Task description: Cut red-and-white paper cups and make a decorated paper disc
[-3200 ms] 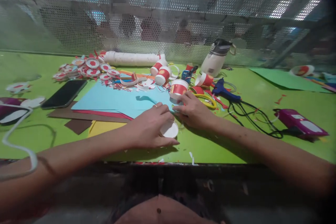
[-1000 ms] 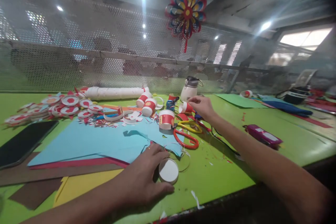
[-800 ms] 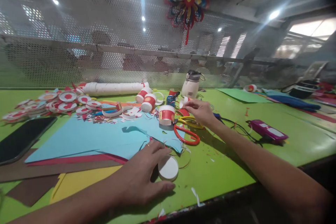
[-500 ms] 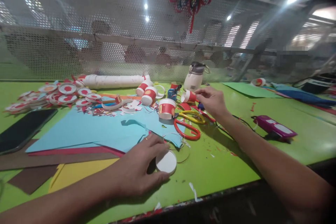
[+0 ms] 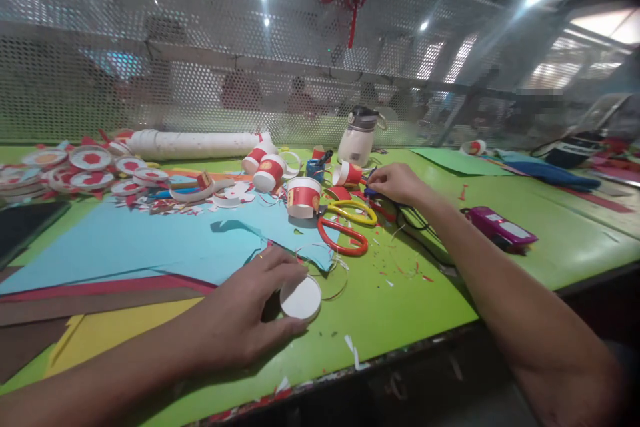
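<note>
My left hand point(image 5: 273, 300) rests on the table near the front edge. Its thumb and fingers close around the rim of a round white paper disc point(image 5: 301, 297), which lies flat. Farther off, my right hand point(image 5: 395, 183) has its fingertips pinched together beside a tipped red and white paper cup point(image 5: 347, 174). A small dark blue piece point(image 5: 370, 192) shows under those fingertips; what they grip is hidden. Between the hands lie scissors with one yellow and one red handle point(image 5: 345, 239), next to a cut paper cup point(image 5: 303, 198).
Blue paper sheets point(image 5: 150, 233) cover the left of the green table point(image 5: 400, 300). Red and white paper rings point(image 5: 90, 159) pile up at the far left. A white bottle point(image 5: 357, 137) stands at the back. A purple device point(image 5: 503, 228) and a dark cable lie on the right.
The view has swung slightly right. My right hand has drawn back a little from the tipped cup and lower, while my left hand stays at the white disc.
</note>
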